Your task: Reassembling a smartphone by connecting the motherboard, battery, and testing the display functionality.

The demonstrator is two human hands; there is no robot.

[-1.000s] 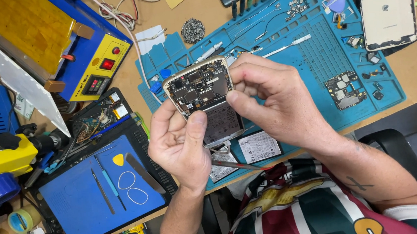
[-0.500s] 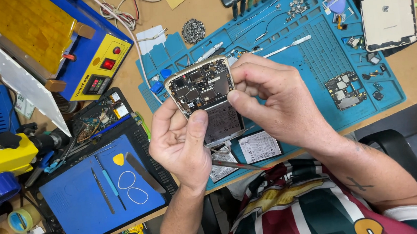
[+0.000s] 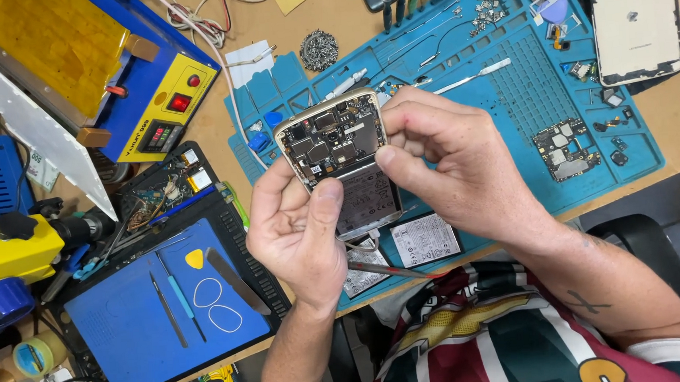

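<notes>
Head view: two hands hold an open phone (image 3: 342, 160) up over the blue work mat (image 3: 508, 91).

Left hand (image 3: 299, 238) cups the phone from below, thumb pressed on its lower half. Right hand (image 3: 454, 167) pinches the right edge with closed fingers. The phone's back is off, so its little parts show. It looks like the checking step. Next would call for a steady hold and a thin tool, like the tweezers (image 3: 389, 270) lying just under the hands.
</notes>
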